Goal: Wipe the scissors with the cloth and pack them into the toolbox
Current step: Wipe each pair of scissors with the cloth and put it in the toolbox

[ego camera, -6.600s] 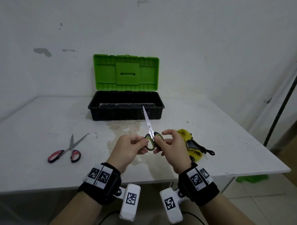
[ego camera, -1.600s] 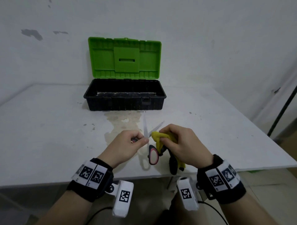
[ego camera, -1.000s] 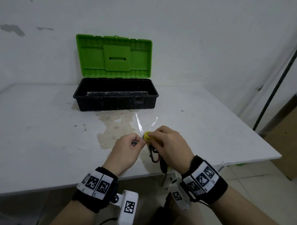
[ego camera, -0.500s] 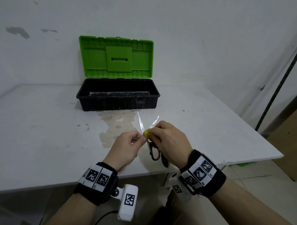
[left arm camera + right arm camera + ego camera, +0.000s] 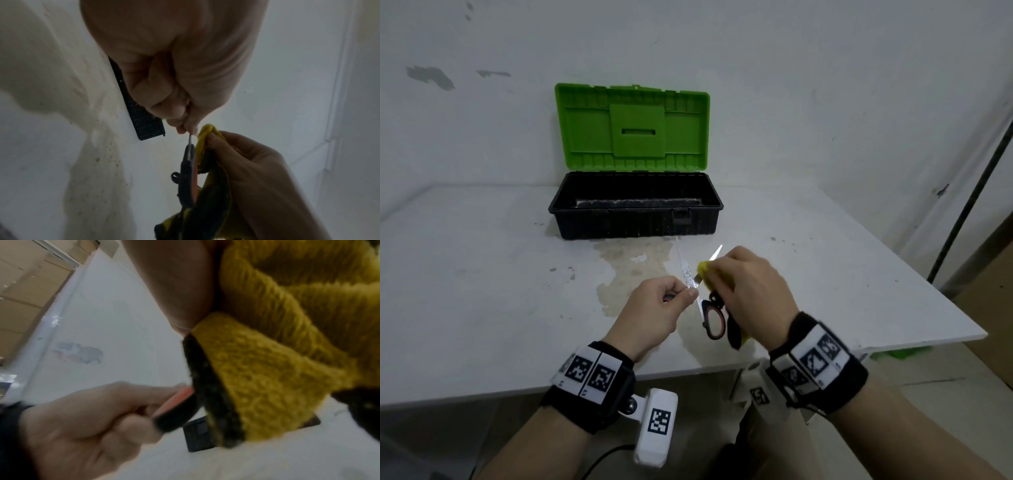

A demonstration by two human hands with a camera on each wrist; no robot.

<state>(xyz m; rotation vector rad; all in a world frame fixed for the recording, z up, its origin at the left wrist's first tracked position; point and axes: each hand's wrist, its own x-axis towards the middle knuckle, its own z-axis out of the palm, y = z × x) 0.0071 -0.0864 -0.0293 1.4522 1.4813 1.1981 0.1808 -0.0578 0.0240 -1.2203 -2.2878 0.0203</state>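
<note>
Head cam: 1 scissors [image 5: 711, 317] pinched by L hand [image 5: 654, 310]; R hand [image 5: 753, 294] grips 1 cloth [image 5: 705, 270]; 1 toolbox [image 5: 635, 224].

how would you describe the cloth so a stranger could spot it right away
Start at the black toolbox with the raised green lid at the back of the white table, then come forward to the two hands. The fuzzy yellow cloth with a dark edge is bunched in the right hand, against the open red-handled scissors.

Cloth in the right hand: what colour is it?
The cloth is mustard yellow with a black edge band; the right wrist view shows it best.
</note>
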